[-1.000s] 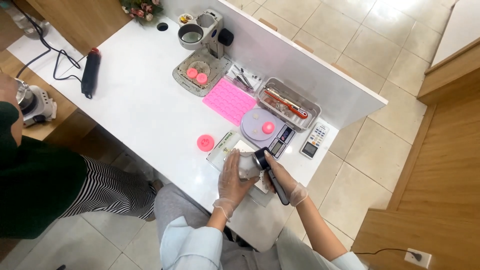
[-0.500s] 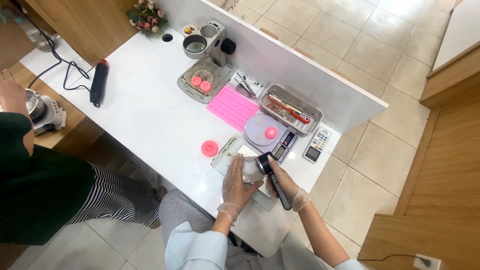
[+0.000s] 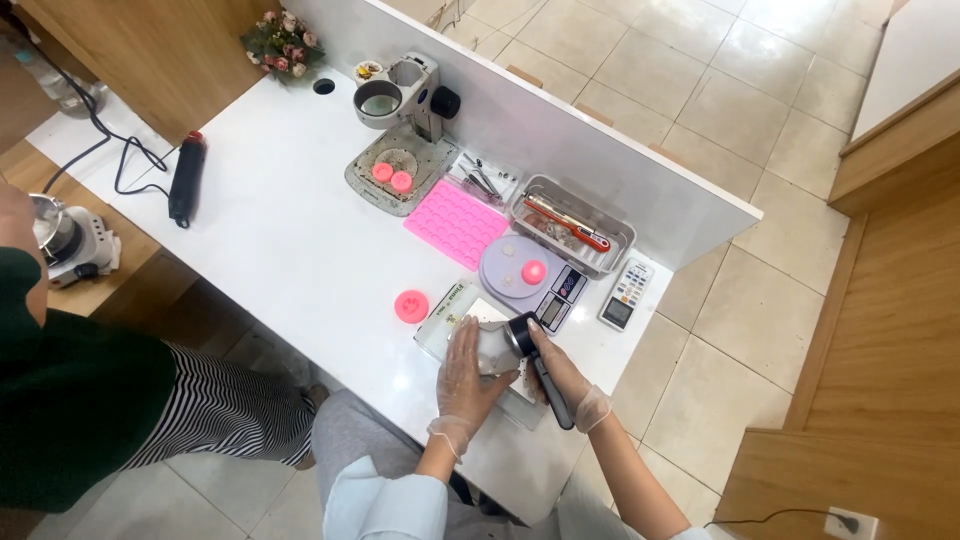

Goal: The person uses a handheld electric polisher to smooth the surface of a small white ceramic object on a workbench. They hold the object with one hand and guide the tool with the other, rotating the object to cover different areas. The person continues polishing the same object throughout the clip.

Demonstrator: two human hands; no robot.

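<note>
Gloved hands meet at the near edge of the white counter (image 3: 280, 230). The left hand (image 3: 468, 375) wraps its fingers closed around a small pale object (image 3: 495, 350), pinning it on a clear tray (image 3: 445, 320), while the right hand (image 3: 560, 375) grips a dark-handled tool (image 3: 540, 365) whose head touches that object. This looks like mid-working of the piece; the next stroke calls for a steady hold. A scale (image 3: 525, 275) with a pink piece sits just behind; open counter lies leftward, the drop-off right below the wrists.
</note>
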